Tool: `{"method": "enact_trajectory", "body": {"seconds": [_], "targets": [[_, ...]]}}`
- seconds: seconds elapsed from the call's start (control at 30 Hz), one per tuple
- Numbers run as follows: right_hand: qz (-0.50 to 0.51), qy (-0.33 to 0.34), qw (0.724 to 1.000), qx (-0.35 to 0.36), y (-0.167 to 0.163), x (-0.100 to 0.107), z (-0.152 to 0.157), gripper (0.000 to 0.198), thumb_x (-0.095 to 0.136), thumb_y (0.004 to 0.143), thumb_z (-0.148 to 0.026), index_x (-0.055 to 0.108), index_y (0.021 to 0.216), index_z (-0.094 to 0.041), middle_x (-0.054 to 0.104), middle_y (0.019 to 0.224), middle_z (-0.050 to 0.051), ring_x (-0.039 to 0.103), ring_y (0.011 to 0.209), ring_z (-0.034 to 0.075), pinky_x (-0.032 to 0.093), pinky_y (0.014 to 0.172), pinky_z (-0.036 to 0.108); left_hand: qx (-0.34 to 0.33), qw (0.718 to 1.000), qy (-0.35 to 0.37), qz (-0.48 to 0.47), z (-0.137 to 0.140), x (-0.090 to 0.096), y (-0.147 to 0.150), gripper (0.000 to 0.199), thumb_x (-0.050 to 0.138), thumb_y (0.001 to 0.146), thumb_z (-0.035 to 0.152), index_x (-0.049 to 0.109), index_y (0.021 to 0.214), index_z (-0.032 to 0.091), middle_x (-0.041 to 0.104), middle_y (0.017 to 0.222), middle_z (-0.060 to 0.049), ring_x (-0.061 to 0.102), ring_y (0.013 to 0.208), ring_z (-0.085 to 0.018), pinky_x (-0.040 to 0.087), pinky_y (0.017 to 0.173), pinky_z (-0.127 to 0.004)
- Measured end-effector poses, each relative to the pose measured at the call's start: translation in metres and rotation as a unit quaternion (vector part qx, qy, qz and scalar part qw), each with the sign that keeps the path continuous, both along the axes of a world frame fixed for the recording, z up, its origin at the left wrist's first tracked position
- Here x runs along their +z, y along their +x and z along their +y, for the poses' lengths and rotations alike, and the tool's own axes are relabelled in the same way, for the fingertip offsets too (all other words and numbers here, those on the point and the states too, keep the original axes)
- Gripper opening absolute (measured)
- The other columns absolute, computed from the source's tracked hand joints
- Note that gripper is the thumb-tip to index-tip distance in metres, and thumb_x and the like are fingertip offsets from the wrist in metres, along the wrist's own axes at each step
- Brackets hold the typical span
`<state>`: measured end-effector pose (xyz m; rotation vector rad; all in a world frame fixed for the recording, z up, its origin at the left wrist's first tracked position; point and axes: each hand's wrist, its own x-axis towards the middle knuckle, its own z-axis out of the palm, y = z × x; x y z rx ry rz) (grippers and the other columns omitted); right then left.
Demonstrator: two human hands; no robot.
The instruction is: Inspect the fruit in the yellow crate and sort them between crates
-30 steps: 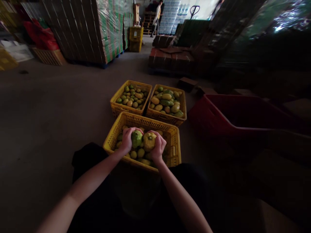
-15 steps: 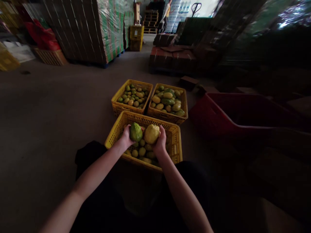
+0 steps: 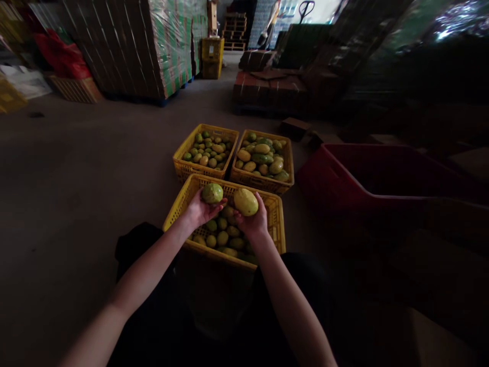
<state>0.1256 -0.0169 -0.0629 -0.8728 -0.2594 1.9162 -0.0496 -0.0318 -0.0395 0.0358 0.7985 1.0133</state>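
2 fruits are up out of the crates, 1 in each palm; the left hand cups a rounder green fruit and the right hand cups a yellow fruit, both hands turned palm-up with fingers curled under and the tops of the fruits bare. The 2 fruits sit side by side, near each other but apart, both above the far half of the near crate; the yellow fruit is oval and its long axis runs roughly left to right, tilted down a little toward the right, while the green fruit shows no clear long axis. From the hands, the other crates lie straight ahead and farther off: the far left crate is ahead of the left hand, and the far right crate is ahead of the right hand, so each hand is the nearer one to the crate on its own side.

3 yellow crates stand on the floor; the 2 far ones touch side to side and stand just beyond the near one. All 3 hold fruit; the far left crate has many small ones, the far right crate fewer and larger, too heaped to count exactly. 1 red bin stands just right of the crates, its inside dark. Wrapped stacks rise well apart at the back; 1 person is partly visible there.
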Motion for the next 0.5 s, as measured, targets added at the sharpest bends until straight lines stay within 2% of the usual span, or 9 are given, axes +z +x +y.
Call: {"method": "enact_trajectory", "body": {"seconds": [0.2, 0.4, 0.5], "targets": [[-0.006, 0.020, 0.999, 0.043, -0.002, -0.005, 0.000, 0.043, 0.054, 0.084, -0.059, 0.067, 0.083, -0.018, 0.072, 0.063, 0.005, 0.061, 0.043, 0.014, 0.050, 0.037, 0.023, -0.037, 0.998, 0.045, 0.007, 0.000, -0.011, 0.002, 0.052, 0.039, 0.095, 0.052, 0.064, 0.116, 0.012, 0.074, 0.085, -0.014, 0.065, 0.058, -0.018, 0.054, 0.052, -0.027], [0.005, -0.015, 1.000, -0.020, -0.005, 0.002, -0.003, 0.031, 0.059, 0.083, -0.050, 0.066, 0.083, -0.020, 0.070, 0.062, 0.002, 0.061, 0.047, 0.015, 0.052, 0.040, 0.024, -0.012, 0.999, 0.035, 0.023, -0.001, -0.007, 0.006, 0.060, 0.037, 0.094, 0.059, 0.066, 0.108, 0.009, 0.072, 0.078, -0.014, 0.068, 0.064, -0.020, 0.057, 0.058, -0.029], [0.027, -0.003, 0.999, -0.040, -0.005, 0.003, -0.003, 0.027, 0.063, 0.081, -0.047, 0.066, 0.086, -0.020, 0.071, 0.066, 0.000, 0.064, 0.052, 0.014, 0.053, 0.043, 0.023, 0.027, 0.999, 0.033, -0.015, -0.003, 0.000, 0.005, 0.065, 0.037, 0.091, 0.065, 0.065, 0.106, 0.008, 0.070, 0.074, -0.013, 0.069, 0.069, -0.022, 0.059, 0.064, -0.033]]}}
